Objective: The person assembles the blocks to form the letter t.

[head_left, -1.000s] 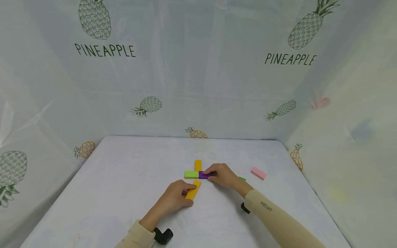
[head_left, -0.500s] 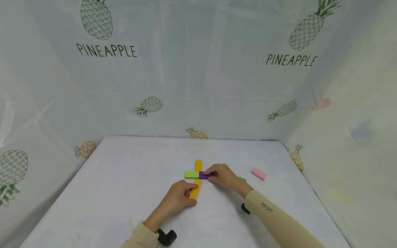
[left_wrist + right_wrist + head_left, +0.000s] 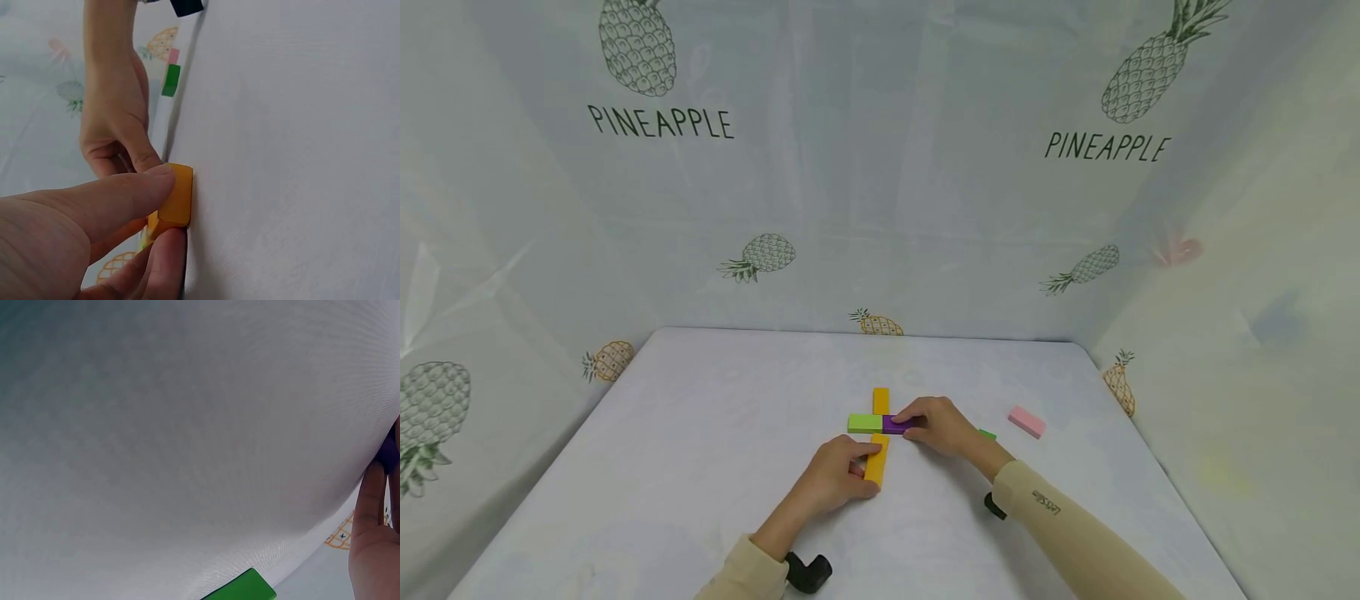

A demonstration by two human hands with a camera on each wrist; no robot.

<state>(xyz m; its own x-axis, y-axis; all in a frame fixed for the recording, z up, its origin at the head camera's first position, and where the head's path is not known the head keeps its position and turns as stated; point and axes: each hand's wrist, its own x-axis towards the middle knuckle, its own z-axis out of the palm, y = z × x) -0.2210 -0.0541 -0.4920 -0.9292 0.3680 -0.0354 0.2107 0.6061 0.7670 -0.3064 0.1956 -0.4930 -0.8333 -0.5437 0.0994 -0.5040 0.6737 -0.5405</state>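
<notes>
My left hand pinches a yellow block between thumb and fingers; in the left wrist view the thumb presses on the yellow block. The block lies nearly lengthwise away from me, its far end right at a lime green block. My right hand pinches a purple block, which sits end to end with the lime one in a row across. Behind that row a second yellow block points away. In the right wrist view the purple block is mostly hidden by fingers.
A green block lies partly hidden behind the right forearm, and a pink block farther right. Both wrists carry black camera mounts. White pineapple-print cloth hangs behind the white table and at its sides.
My left hand has moved slightly right with the yellow block, turning it straighter and bringing its far end up to the row. The right hand has kept still on the purple block.
</notes>
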